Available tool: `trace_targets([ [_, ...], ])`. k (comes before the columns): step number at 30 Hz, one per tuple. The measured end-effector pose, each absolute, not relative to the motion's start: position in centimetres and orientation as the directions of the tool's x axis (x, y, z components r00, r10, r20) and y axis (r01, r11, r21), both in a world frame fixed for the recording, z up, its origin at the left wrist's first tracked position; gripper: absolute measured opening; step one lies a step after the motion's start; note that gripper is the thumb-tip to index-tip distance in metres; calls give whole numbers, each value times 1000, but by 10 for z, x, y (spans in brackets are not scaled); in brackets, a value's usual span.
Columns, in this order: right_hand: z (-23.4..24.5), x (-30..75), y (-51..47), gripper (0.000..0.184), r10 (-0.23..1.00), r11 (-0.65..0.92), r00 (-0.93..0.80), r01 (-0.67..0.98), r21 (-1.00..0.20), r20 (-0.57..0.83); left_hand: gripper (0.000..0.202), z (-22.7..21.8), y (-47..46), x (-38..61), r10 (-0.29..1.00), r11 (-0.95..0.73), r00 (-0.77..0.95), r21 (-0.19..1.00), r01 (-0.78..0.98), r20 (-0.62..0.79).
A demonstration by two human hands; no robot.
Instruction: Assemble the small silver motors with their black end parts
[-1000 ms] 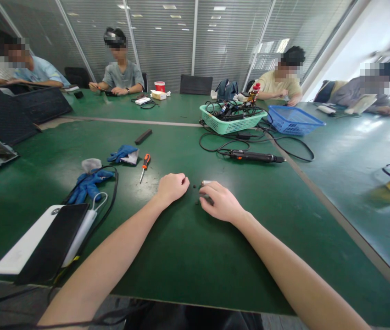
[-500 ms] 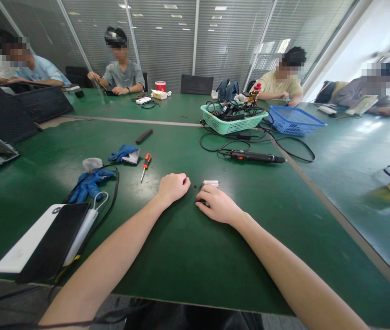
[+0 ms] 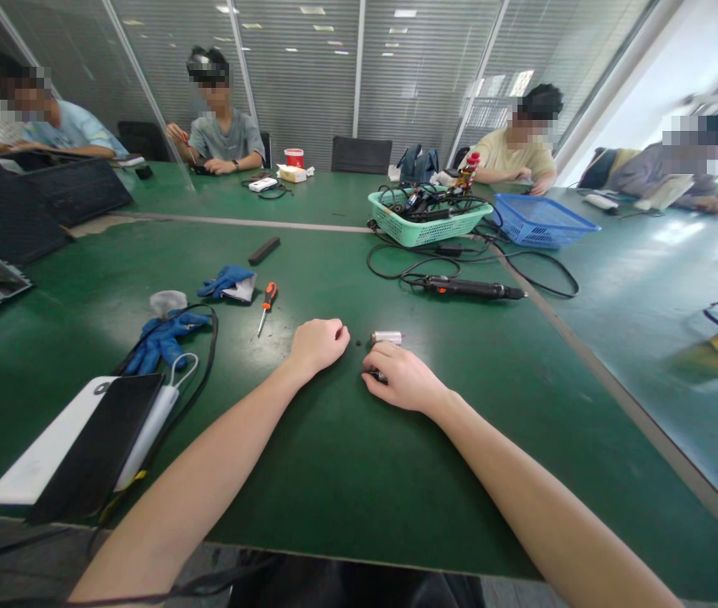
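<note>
My left hand [image 3: 321, 344] rests on the green table [image 3: 359, 473], its fingers curled in; whatever they might hold is hidden. Just right of it, my right hand [image 3: 405, 378] is closed with fingers bent over a small dark, shiny part [image 3: 377, 376], mostly covered by the fingers. A silver metal cylinder [image 3: 386, 337] lies on its side just beyond the right knuckles. Between the two hands sits a tiny dark piece [image 3: 358, 343]. To the left of my left hand lies an orange-and-black screwdriver [image 3: 268, 306].
Blue gloves [image 3: 165, 342], a white power bank [image 3: 153, 435] with a cable and a flat black-and-white item [image 3: 77, 443] lie left. Beyond are an electric screwdriver [image 3: 473, 288], a green basket [image 3: 428, 228] of tools and a blue basket [image 3: 542, 226]. Several people sit around the table.
Both my hands stay almost in place; the right fingers shift very slightly over the dark part. Across the table, a co-worker's hand holding a tool has risen a little.
</note>
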State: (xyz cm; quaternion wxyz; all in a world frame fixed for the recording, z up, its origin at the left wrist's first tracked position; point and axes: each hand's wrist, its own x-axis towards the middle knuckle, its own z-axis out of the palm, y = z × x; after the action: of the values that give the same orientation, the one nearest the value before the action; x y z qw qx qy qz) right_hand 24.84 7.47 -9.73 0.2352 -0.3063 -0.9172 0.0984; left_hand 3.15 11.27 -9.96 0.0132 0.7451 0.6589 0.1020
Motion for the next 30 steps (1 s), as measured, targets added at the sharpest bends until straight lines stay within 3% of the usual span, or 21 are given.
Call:
trace_targets([
  [14, -103, 323, 82, 4, 686, 726, -628, 625, -287, 368, 42, -97, 111, 30, 983, -143, 120, 172, 975, 137],
  [22, -115, 425, 81, 13, 848, 499, -409, 831, -246, 338, 43, -97, 109, 28, 984, -144, 120, 191, 971, 136],
  [30, -130, 517, 85, 11, 918, 267, -202, 951, -156, 341, 43, -98, 109, 28, 985, -138, 115, 176, 975, 132],
])
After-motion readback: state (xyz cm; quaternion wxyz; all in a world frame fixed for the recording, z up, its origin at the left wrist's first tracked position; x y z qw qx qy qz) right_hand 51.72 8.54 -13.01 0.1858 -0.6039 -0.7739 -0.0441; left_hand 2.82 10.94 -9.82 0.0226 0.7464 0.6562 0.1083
